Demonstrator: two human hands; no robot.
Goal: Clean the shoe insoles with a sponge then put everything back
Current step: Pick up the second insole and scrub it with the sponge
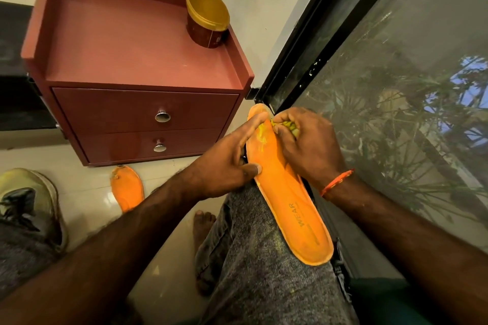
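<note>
An orange insole [287, 192] marked "WEAR" lies along my right thigh, toe end pointing away. My left hand [224, 163] holds its left edge, thumb on top and a finger stretched toward the toe. My right hand [306, 145] grips a crumpled yellow-green sponge [286, 126] and presses it against the toe end, where yellow crumbs stick to the insole. A second orange insole [126, 187] lies on the tiled floor below the drawer unit, partly hidden by my left forearm.
A dark red two-drawer unit [142, 82] stands ahead, with a gold-lidded tub [207, 18] on its top right corner. A worn shoe [34, 206] sits on the floor at the left. A black-framed window [396, 87] runs along my right side.
</note>
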